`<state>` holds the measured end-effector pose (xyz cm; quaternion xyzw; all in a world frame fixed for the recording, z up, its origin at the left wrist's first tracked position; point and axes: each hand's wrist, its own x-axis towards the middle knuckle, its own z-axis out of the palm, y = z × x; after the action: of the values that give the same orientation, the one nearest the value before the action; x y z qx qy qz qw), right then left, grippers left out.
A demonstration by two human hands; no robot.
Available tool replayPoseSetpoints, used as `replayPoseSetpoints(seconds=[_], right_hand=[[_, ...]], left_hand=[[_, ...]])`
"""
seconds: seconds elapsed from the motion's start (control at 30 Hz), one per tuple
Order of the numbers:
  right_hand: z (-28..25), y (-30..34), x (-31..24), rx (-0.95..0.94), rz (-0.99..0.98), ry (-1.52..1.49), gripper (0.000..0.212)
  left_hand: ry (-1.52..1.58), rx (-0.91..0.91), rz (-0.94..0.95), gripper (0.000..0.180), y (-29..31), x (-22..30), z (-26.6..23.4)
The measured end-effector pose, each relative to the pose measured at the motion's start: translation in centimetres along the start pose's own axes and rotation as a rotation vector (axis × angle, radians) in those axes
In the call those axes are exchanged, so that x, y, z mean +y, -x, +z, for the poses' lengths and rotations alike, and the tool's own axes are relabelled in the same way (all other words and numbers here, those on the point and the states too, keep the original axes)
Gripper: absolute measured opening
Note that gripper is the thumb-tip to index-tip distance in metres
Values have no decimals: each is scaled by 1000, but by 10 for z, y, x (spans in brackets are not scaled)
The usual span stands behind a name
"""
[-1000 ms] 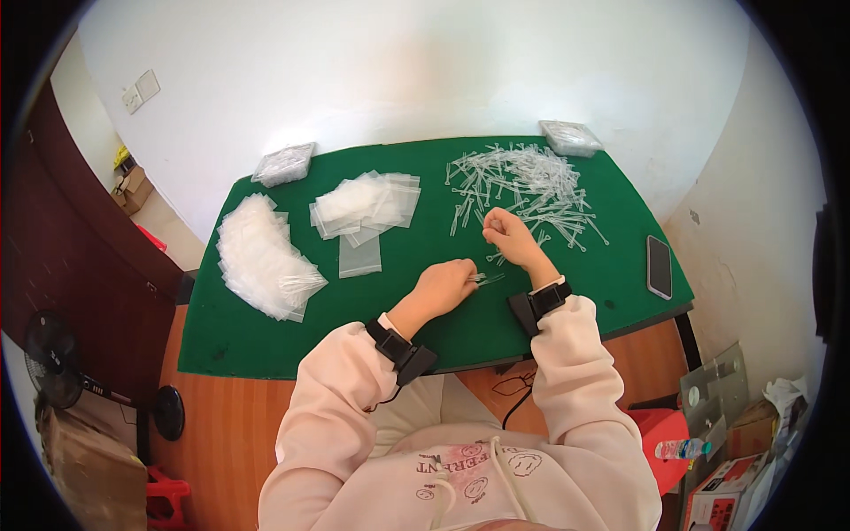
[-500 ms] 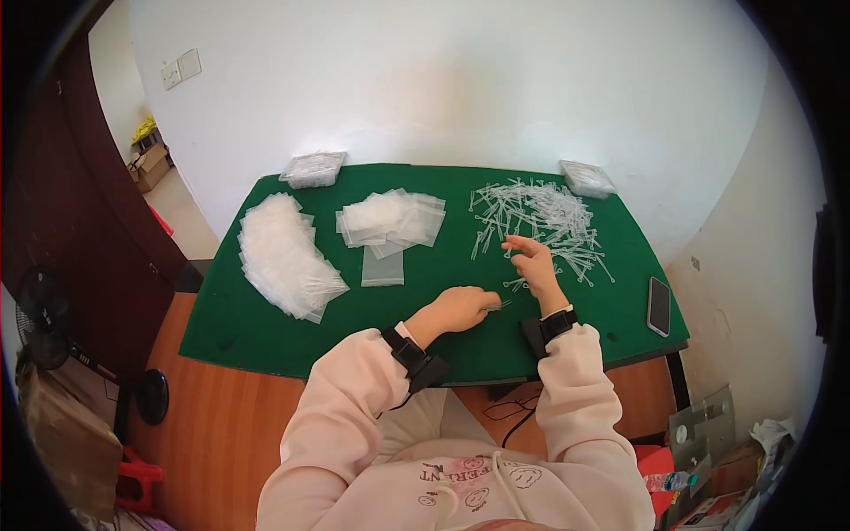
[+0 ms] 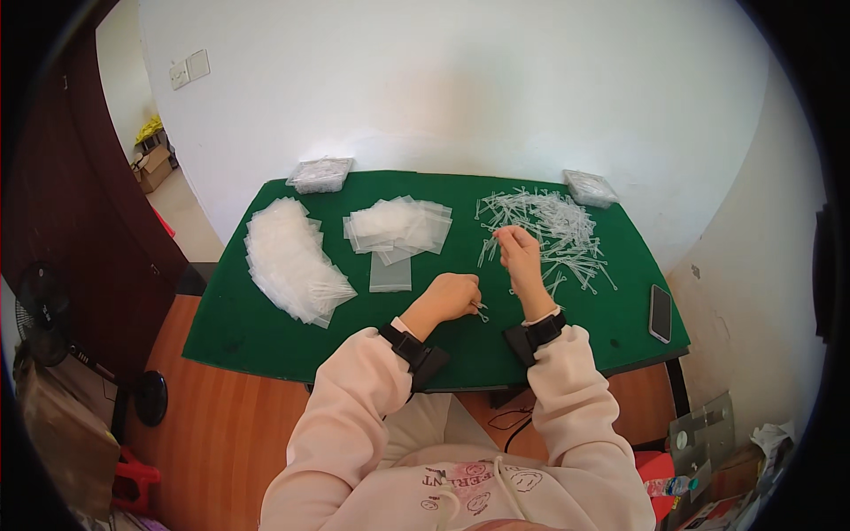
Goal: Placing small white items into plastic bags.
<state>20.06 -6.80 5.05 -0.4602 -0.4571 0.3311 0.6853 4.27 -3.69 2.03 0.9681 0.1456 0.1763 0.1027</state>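
- Gripping with the curled left hand a few thin clear plastic sticks, with looped ends jutting out past the fingertips on the right, over the green cloth-covered table.
- Reaching with the right hand to the near left edge of a loose, tangled pile of matching clear sticks; narrowing the fingers to a pinch, impossible to tell whether around a stick.
- Having to the left of the left hand, near but apart, a single flat clear plastic bag, partly under a spread stack of clear bags.
- Having farther left a long, fanned heap of whitish clear bags, well apart from both hands.
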Motion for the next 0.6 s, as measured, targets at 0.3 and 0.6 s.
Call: replayPoseSetpoints(seconds=[0.3,0.6], right_hand=[[-20,-8,50,102,-63,-31,22],[0,5,48,-342,245,-111,21]], left_hand=[[-25,139,-229,15,5,-15,8],[914,432,-346,23,0,-43,7]])
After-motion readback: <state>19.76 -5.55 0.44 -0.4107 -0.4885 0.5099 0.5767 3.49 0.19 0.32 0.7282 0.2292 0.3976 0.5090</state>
